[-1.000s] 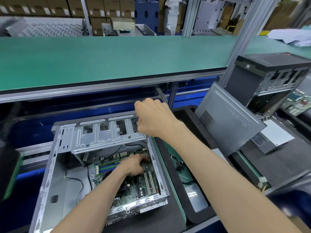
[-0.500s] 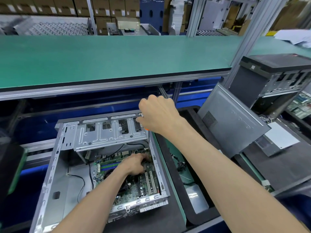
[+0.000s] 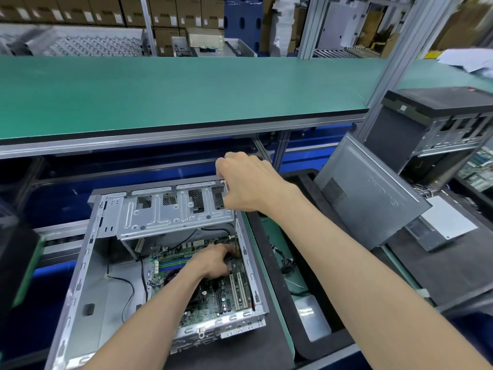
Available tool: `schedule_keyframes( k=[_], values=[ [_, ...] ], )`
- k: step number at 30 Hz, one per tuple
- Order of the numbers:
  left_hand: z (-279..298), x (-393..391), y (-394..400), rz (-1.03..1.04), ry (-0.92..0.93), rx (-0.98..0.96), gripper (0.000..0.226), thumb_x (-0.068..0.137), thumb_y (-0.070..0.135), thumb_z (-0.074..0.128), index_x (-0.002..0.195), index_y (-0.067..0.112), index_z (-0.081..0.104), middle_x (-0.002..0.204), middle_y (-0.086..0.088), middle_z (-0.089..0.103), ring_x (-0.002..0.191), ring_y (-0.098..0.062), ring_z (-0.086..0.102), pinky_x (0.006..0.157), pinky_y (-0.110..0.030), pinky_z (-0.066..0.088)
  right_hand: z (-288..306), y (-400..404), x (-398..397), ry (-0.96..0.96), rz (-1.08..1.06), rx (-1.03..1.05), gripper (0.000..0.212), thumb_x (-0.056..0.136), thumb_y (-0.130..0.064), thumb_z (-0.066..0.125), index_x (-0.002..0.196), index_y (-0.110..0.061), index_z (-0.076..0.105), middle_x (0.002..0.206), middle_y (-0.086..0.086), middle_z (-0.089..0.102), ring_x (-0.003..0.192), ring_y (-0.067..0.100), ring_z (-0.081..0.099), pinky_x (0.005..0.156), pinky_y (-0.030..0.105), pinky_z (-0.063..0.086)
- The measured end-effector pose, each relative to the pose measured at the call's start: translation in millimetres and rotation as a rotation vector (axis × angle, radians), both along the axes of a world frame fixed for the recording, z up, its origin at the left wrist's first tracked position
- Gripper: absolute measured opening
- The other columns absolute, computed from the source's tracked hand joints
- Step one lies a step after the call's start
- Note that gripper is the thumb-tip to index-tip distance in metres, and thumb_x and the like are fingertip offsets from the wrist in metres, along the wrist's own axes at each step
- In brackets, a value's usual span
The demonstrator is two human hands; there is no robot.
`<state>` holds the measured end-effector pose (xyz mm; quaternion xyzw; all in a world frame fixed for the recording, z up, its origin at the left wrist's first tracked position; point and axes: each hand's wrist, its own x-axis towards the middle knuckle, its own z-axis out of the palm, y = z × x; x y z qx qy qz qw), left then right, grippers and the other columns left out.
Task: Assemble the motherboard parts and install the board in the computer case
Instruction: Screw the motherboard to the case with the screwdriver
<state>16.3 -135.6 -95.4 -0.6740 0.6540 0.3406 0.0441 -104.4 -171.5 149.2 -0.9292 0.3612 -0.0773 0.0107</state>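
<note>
Both hands at an open computer case (image 3: 88,268) lying on its side.

Inside the case, green motherboard (image 3: 213,303) flat on the bottom panel, below the silver drive cage (image 3: 170,212). Left hand (image 3: 214,261) down on the motherboard's upper part, fingers curled under; whether pinching anything, cannot tell. Right hand (image 3: 249,182) curled around the case's far top corner beside the drive cage. Grey side panel (image 3: 370,193) leaning just right of the case; second dark case (image 3: 437,124) beyond; green table (image 3: 173,92) above.
</note>
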Motion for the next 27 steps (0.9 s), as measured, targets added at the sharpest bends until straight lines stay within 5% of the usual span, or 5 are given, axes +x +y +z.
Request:
schedule_keyframes(
  k=[7, 14, 18, 22, 27],
  values=[
    [0, 0, -1, -0.003, -0.018, 0.001, 0.072, 0.074, 0.017, 0.062, 0.136, 0.049, 0.043, 0.138, -0.006, 0.053, 0.098, -0.017, 0.063, 0.083, -0.04, 0.056, -9, 1, 5, -0.011, -0.069, -0.2, 0.026, 0.092, -0.023, 0.06, 0.08, -0.017, 0.038, 0.067, -0.004, 0.027, 0.067, 0.026, 0.042, 0.061, 0.037, 0.03],
    [3, 1, 3, -0.016, 0.002, -0.024, 0.069, 0.075, 0.014, 0.058, 0.134, 0.046, 0.046, 0.139, -0.009, 0.054, 0.106, -0.02, 0.062, 0.085, -0.039, 0.055, -5, 4, 9, -0.043, -0.011, -0.023, 0.02, 0.08, -0.011, 0.061, 0.096, -0.012, 0.049, 0.078, 0.001, 0.043, 0.072, 0.027, 0.048, 0.059, 0.035, 0.031],
    [15, 5, 14, 0.174, 0.26, -0.199, 0.042, 0.081, 0.01, 0.058, 0.118, 0.029, 0.068, 0.099, -0.003, 0.073, 0.064, -0.013, 0.064, 0.052, -0.021, 0.046, -10, 7, 11, -0.022, -0.132, -0.165, 0.023, 0.091, -0.023, 0.062, 0.086, -0.015, 0.041, 0.067, -0.005, 0.025, 0.069, 0.027, 0.041, 0.062, 0.037, 0.03],
    [29, 25, 38, 0.473, 0.491, -0.417, 0.015, 0.09, 0.023, 0.063, 0.095, 0.033, 0.073, 0.047, 0.014, 0.056, 0.036, -0.006, 0.036, 0.041, -0.015, 0.026, -5, 9, 13, -0.029, -0.111, -0.018, 0.028, 0.079, -0.018, 0.065, 0.092, -0.017, 0.041, 0.076, -0.003, 0.04, 0.072, 0.027, 0.044, 0.059, 0.034, 0.031],
    [38, 59, 75, 0.663, 0.693, -0.36, 0.013, 0.09, 0.027, 0.069, 0.08, 0.032, 0.077, 0.06, 0.014, 0.067, 0.048, -0.006, 0.045, 0.05, -0.021, 0.038, -14, 17, 26, -0.07, -0.194, -0.085, 0.022, 0.088, -0.018, 0.064, 0.091, -0.016, 0.042, 0.079, 0.002, 0.045, 0.073, 0.029, 0.047, 0.059, 0.034, 0.033]
  ],
)
